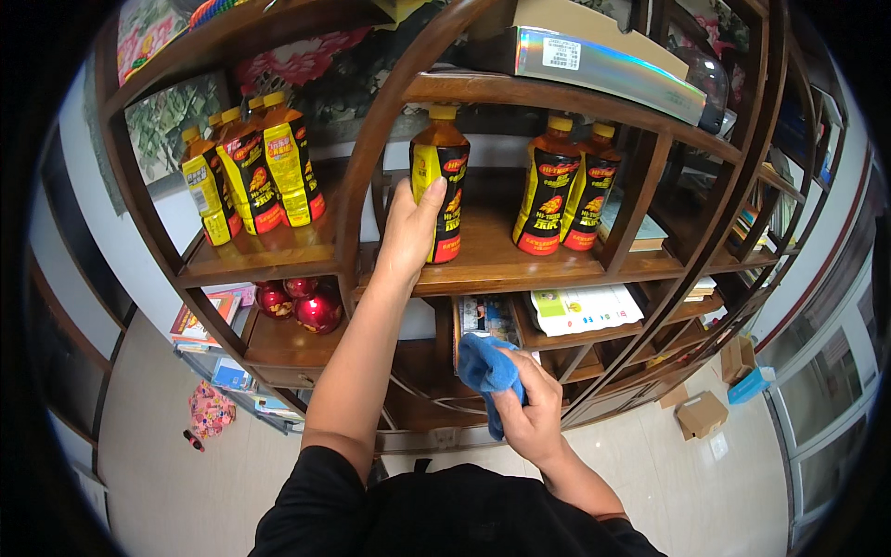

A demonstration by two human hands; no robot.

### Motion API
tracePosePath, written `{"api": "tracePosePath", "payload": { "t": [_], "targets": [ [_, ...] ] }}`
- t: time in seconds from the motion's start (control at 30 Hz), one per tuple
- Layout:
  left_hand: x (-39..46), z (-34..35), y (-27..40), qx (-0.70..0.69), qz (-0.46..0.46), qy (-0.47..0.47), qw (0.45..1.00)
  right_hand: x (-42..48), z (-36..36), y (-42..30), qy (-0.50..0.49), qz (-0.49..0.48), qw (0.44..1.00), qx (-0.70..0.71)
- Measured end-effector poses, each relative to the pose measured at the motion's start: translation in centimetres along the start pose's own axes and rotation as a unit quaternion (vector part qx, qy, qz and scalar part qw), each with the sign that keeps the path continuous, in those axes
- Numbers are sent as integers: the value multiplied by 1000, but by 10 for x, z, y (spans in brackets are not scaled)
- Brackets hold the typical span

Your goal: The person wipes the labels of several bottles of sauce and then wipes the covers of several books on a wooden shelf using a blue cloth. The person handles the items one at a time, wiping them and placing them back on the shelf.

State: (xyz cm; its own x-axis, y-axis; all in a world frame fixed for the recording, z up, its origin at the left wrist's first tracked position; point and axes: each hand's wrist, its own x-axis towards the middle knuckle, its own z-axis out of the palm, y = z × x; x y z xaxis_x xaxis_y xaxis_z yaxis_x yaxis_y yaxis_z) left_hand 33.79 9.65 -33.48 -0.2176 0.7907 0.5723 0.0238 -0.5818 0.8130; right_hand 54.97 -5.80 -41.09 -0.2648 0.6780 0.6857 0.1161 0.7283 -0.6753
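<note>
My left hand (411, 226) is closed around a plastic drink bottle (452, 188) with a yellow cap and a black, yellow and red label. The bottle is upright at the front of the middle wooden shelf (487, 268); whether its base touches the board I cannot tell. Low in front of the lower shelves, my right hand (532, 404) grips a crumpled blue cloth (487, 362). Two similar bottles (550, 188) stand to the right on that shelf. Several more bottles (250, 174) are grouped in the left compartment, behind the curved wooden divider (358, 139).
A shiny silver box (605, 73) lies on the shelf above. Red ornaments (317, 310) sit lower left. Printed sheets (588, 306) overhang a lower board, and a book (637, 230) lies right of the bottles. Cardboard boxes (702, 414) rest on the floor.
</note>
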Motion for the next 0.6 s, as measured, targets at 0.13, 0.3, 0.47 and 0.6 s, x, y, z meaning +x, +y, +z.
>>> {"api": "tracePosePath", "payload": {
  "t": [0.13, 0.3, 0.47, 0.6],
  "targets": [
    [4, -12, -14, 13, -6, -3, 1000, 2, 3, -3, -13, 7, 999, 28],
    [5, -18, -8, 113, 16, 3, 993, 3, 5, 2, -30, 8, 999, 43],
    [-10, -11, 12, 439, 78, 38, 894, 2, 3, 4, -32, 17, 997, 62],
    [1, -24, 6, 394, 124, -14, 911, 1, -3, 8, -28, 14, 997, 74]
  ]
}}
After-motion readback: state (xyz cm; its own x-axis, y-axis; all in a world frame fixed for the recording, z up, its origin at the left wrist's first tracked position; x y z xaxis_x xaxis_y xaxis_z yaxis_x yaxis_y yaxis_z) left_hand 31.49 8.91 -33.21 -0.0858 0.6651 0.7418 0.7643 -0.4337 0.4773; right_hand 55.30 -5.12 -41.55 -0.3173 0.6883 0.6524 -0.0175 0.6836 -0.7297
